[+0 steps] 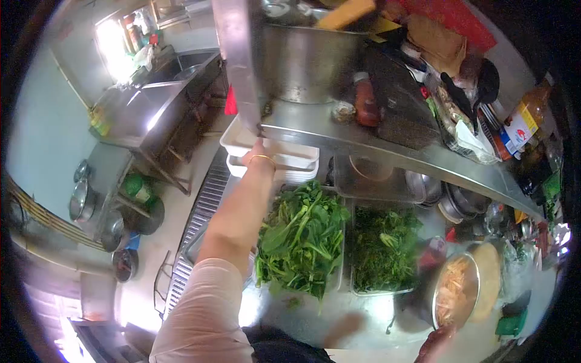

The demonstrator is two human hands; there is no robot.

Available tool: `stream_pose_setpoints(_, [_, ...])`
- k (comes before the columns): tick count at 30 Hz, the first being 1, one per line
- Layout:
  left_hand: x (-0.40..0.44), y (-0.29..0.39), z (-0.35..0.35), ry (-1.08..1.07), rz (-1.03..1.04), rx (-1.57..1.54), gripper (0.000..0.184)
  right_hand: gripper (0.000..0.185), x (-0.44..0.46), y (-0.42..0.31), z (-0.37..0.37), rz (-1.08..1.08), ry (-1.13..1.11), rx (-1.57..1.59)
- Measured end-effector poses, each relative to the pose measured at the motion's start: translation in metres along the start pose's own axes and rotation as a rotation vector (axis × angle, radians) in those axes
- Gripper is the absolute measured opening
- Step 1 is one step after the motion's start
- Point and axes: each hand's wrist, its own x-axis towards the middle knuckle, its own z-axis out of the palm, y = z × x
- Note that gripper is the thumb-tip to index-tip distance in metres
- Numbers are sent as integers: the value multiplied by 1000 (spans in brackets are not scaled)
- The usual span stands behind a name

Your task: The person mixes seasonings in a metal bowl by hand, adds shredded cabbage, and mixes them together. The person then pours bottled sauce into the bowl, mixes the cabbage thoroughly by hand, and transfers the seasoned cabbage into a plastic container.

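Note:
My left hand (pixel 258 147) reaches out to a stack of white rectangular trays (pixel 305 172) under the steel shelf. It is closed at the far side of the top white tray (pixel 239 138), which sits askew over the others; the fingertips are hidden. Just below the stack, a clear container holds leafy greens (pixel 302 233). Low at the right, my right hand (pixel 438 342) is blurred, close to the near rim of a metal bowl (pixel 477 296) with pale orange shreds (pixel 454 287). Whether it touches the bowl cannot be made out.
Finer chopped greens (pixel 384 251) fill another container. A steel shelf (pixel 393 142) crosses above the trays, bearing a large pot (pixel 308 66) and a red sauce bottle (pixel 365 100). Its upright post (pixel 236 66) stands beside my left hand. A sink (pixel 187 63) is far left.

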Motion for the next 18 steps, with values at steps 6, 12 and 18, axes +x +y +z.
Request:
stream_pose_setpoints(6, [22, 11, -2, -149, -378, 167, 43, 31, -64, -74, 76, 149, 96, -33])
stream_pose_setpoints(12, [76, 107, -86, -559, -208, 290, 41, 19, -68, -68, 71, 123, -31, 149])
stream_pose_setpoints(18, [44, 290, -178, -332, 565, 441, 43, 18, -79, -71, 93, 168, -41, 170])
